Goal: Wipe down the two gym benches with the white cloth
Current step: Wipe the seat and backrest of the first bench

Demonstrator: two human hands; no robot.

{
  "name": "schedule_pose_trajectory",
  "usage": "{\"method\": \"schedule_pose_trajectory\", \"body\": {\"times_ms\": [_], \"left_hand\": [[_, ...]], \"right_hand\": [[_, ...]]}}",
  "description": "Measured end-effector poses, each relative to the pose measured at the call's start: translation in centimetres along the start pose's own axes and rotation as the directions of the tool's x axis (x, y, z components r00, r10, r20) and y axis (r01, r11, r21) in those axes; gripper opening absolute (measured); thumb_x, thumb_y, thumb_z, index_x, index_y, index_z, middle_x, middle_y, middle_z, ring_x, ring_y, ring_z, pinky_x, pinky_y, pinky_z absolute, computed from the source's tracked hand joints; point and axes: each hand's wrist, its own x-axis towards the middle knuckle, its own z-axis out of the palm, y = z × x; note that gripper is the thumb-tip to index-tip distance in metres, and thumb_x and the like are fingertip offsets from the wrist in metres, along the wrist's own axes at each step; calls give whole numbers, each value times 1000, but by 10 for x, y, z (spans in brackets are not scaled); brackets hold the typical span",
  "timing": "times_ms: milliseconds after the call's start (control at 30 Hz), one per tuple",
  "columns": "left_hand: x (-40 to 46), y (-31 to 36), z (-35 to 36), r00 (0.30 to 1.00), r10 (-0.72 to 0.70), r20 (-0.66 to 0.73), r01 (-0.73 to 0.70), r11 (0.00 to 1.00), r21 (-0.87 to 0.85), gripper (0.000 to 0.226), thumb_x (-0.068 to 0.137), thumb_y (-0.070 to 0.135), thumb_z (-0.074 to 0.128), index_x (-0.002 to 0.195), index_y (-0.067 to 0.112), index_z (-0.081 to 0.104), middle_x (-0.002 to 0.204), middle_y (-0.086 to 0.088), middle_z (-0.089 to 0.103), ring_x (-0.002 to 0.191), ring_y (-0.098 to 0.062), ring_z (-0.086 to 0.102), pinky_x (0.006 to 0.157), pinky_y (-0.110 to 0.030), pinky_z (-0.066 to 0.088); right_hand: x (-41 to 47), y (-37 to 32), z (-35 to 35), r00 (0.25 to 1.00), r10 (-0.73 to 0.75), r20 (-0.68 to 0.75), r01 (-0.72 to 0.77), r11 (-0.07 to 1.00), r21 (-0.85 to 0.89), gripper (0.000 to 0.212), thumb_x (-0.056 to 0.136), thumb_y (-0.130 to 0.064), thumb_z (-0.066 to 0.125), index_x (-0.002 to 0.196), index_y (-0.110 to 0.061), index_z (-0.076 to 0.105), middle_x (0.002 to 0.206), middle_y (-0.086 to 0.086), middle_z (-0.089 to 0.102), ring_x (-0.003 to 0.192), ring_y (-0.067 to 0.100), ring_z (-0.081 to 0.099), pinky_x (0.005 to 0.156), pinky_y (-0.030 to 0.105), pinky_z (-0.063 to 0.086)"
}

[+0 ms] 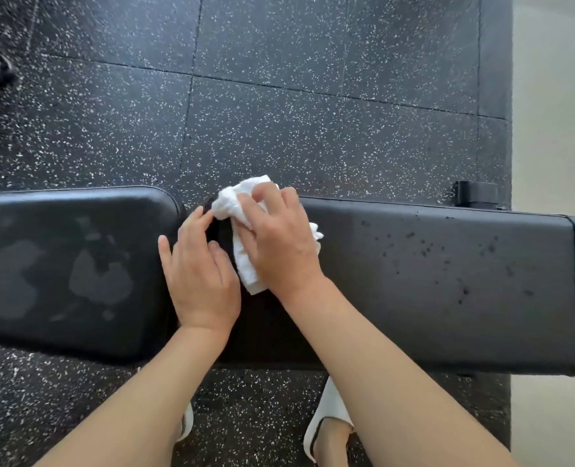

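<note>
Head view: the white cloth (pixel 245 230) lies bunched at the near end of the long pad (pixel 431 281), right at the gap between that pad and the shorter pad (pixel 70 264) to its left. The right hand (pixel 276 237) lies on top of the cloth, fingers curled over it and gripping it against the black padding. The left hand (pixel 198 278) rests just beside it, fingers loosely spread and holding nothing, fingertips touching the edge of the gap.

The cloth runs roughly front to back across the pad, while the long pad stretches away to the right. Dark droplets dot that pad well to the right of the right hand, so the unwiped stretch lies rightward along the pad's length. The right hand is the nearer 1 to it and already holds the cloth; I judge the next stroke goes that way. The shorter pad shows pale smeared patches. I cannot tell whether the 2 pads belong to 1 bench.
</note>
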Motion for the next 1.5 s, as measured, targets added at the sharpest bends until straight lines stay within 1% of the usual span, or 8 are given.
{"method": "schedule_pose_trajectory", "body": {"times_ms": [200, 333, 600, 767, 967, 1267, 1433, 1500], "left_hand": [[-12, 16, 16, 997, -56, -61, 64, 989, 131, 56, 98, 17, 36, 154, 14, 41, 165, 2, 42, 137, -26, 51, 131, -49, 11], [-9, 17, 17, 998, -37, -58, 50, 969, 240, 58, 96, 20, 38, 153, 11, 40, 164, -4, 42, 131, -34, 54, 128, -54, 18], [-8, 5, 24, 996, -14, -91, 40, 957, 287, 59, 94, 18, 56, 151, 12, 44, 161, -7, 46, 125, -39, 58, 123, -57, 23], [-9, 10, 21, 998, -15, -67, 33, 959, 283, 62, 92, 25, 44, 152, 11, 42, 165, -6, 40, 130, -38, 54, 129, -54, 18], [-8, 10, 21, 998, -16, -66, 33, 963, 266, 64, 90, 29, 48, 151, 9, 43, 165, -6, 40, 128, -35, 53, 129, -55, 19], [-5, 10, 19, 994, -111, 10, 104, 955, 278, 70, 85, 42, 51, 145, 7, 45, 149, -12, 51, 125, -37, 56, 128, -52, 17], [-7, 14, 17, 998, -55, -13, 56, 972, 229, 70, 86, 34, 48, 149, 2, 46, 161, -12, 45, 135, -36, 54, 128, -53, 17], [-7, 15, 17, 999, -29, -15, 32, 968, 250, 70, 86, 29, 48, 149, 1, 43, 162, -13, 44, 136, -35, 52, 128, -56, 19]], "right_hand": [[-13, 96, -53, 965, 239, -110, -254, 954, -161, 20, 100, -22, 65, 90, -6, 72, 103, 11, 63, 88, 31, 48, 77, 45, 46], [-4, 79, -44, 947, 302, -109, -317, 935, -161, 27, 100, -28, 62, 85, -7, 70, 100, 11, 64, 87, 32, 50, 75, 50, 46], [62, -16, 28, 976, 94, 196, -94, 996, -13, 34, 99, -41, 64, 85, -11, 71, 100, 4, 62, 95, 28, 49, 73, 40, 41], [38, 55, -17, 982, 79, 171, -93, 992, 80, 38, 101, -35, 65, 80, -4, 70, 94, 11, 65, 86, 33, 51, 74, 49, 46], [14, 123, -64, 952, 220, 212, -225, 974, -3, 41, 100, -43, 57, 80, -10, 72, 96, -4, 60, 88, 22, 43, 80, 40, 41], [92, -31, 45, 865, -50, 500, 71, 997, -22, 38, 100, -44, 58, 86, -12, 72, 93, 3, 58, 95, 27, 48, 70, 39, 34], [83, 12, 16, 840, -63, 538, 3, 994, 113, 44, 102, -50, 50, 88, -14, 71, 99, -2, 58, 93, 22, 43, 74, 37, 43], [77, 55, -8, 821, 53, 569, -92, 995, 40, 49, 102, -55, 45, 88, -14, 70, 97, -4, 59, 93, 21, 44, 77, 38, 44]]}}
